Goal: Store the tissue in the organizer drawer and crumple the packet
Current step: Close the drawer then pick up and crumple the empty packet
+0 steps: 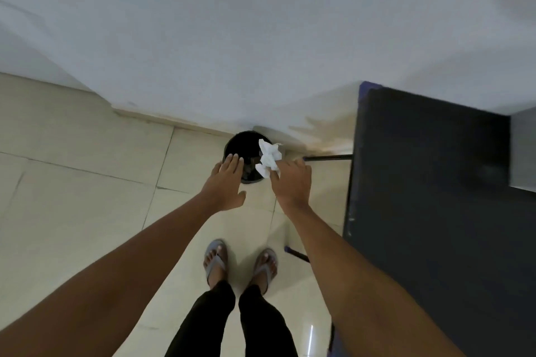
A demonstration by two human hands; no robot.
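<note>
A big plain white wall point(261, 38) fills the top of the view, and a shiny cream tiled floor point(87, 182) runs below it. On the right stands a dark grey flat-topped bench point(429, 197) with thin black metal legs. The person stands on the floor in 2 grey flip-flop sandals point(216, 258), looking down. A small round black bin point(232, 145) sits on the floor right against the wall, just beside the bench. Both arms reach out toward it. The left hand point(227, 182) is flat and loose with its fingers spread, grasping nothing, and its fingertips show over the near left rim of the bin. The right hand point(291, 185) pinches a white crumpled packet point(269, 158) at its fingertips. The packet sticks out ahead of the right hand, away from the person, and its long side points up toward the wall. It hangs over the right part of the bin's open mouth, so the bin lies straight below and just ahead of it. The right hand is the nearer one, since it holds the packet. I think the packet is already crumpled and only needs letting go to fall in. No organizer drawer or tissue can be seen here.
</note>
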